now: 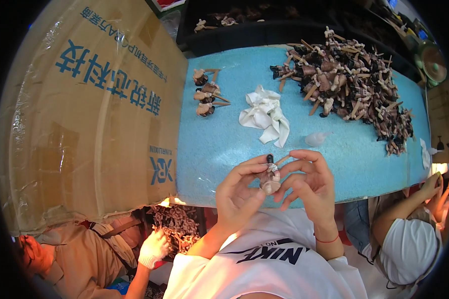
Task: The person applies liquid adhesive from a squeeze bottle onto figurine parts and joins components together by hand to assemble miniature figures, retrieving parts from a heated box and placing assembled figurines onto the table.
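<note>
A small painted figurine (271,180) is held above the near edge of the blue table. My left hand (240,192) is closed on it, thumb and fingers gripping its left side. From the other side, the curled fingers of my right hand (309,185) pinch at its right edge. A dark tip and a thin light-brown stick-like piece stick out of the figurine's far end. Just beyond my hands lie a crumpled white cloth (265,115) and a small translucent plastic piece (316,139).
A big heap of similar figurines (341,82) covers the table's far right, with a small group (204,93) at the far left. A large cardboard box (85,119) walls off the left side. A co-worker's gloved hand (154,247) is at lower left; another person (409,244) sits right.
</note>
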Motion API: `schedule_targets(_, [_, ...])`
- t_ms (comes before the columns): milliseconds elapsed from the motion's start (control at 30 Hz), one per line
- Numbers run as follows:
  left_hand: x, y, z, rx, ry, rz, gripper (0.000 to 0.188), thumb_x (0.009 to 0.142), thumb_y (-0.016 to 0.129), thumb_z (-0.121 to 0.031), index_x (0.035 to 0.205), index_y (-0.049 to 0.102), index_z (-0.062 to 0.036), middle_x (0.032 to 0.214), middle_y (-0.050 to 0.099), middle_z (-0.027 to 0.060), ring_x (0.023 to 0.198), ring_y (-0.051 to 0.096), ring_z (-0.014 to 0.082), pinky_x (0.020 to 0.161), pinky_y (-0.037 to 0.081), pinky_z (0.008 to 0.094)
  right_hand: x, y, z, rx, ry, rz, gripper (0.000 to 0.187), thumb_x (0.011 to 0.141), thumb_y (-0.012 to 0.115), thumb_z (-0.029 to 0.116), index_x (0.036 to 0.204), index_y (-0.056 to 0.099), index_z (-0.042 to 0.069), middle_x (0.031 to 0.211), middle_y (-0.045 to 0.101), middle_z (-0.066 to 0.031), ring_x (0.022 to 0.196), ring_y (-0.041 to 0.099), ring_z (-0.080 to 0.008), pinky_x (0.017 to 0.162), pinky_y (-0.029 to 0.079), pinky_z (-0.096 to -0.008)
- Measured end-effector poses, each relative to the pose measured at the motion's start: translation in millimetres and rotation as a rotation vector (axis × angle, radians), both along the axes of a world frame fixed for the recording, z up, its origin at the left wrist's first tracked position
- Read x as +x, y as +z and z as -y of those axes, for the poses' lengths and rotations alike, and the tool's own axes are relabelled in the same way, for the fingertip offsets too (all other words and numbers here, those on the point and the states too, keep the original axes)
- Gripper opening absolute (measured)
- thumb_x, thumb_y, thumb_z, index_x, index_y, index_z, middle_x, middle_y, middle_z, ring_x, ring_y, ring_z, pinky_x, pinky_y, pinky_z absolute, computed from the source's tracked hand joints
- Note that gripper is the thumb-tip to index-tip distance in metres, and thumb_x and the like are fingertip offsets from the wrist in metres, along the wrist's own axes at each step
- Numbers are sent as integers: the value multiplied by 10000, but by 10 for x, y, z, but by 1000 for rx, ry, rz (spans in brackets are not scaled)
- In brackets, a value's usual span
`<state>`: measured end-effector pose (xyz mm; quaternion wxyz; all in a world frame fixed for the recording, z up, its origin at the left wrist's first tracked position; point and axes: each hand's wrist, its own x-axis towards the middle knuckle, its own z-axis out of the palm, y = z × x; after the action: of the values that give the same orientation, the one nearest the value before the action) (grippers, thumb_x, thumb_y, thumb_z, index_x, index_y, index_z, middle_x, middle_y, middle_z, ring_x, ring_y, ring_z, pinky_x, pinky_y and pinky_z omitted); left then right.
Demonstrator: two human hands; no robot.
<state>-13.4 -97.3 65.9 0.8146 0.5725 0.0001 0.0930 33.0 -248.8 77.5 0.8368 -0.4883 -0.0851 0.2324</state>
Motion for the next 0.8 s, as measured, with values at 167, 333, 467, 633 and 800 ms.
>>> schedule_targets(167, [6, -98, -53, -569, -257, -233, 391, 843, 486, -138, 1184, 436, 46, 1197, 471, 232, 1094, 505, 335, 784, 529, 420, -42, -61, 69, -339, -196, 320, 404, 738, 618, -34, 1127, 515, 5, 1016, 528, -113, 758, 548, -128, 489, 452, -194])
schedule_targets(333, [-36, -199, 19, -1006, -454, -271, 434, 880, 383, -253, 1207, 445, 26, 1244, 463, 205, 1092, 492, 369, 874, 428, 479, -62, 44, -25, -719, -313, 863, 447, 631, 701, 20, 1063, 589, 37, 1060, 528, -106, 817, 512, -197, 615, 417, -281])
schedule_targets(467, [-32, -186, 63, -1016, -441, -299, 427, 881, 379, -263, 1201, 460, 9, 1226, 489, 174, 1085, 490, 371, 917, 375, 475, -57, 23, -49, -769, -337, 903, 452, 610, 712, 40, 1046, 595, 35, 1048, 540, -97, 841, 507, -238, 663, 425, -312])
schedule_targets(633, [-38, -196, 102, -1198, -490, -152, 428, 931, 340, -335, 1167, 494, -13, 1158, 531, 144, 1070, 495, 339, 907, 375, 445, -95, 9, -55, -812, -349, 1059, 417, 617, 695, 32, 1022, 598, 37, 1015, 567, -90, 843, 506, -254, 702, 437, -338])
schedule_targets(800, [-42, -223, 89, -1052, -469, -195, 441, 946, 346, -349, 1150, 497, 11, 1110, 547, 145, 1028, 510, 310, 897, 387, 423, -129, 29, -54, -810, -354, 1083, 395, 618, 686, 11, 1005, 606, 33, 1016, 577, -75, 835, 505, -251, 705, 437, -331])
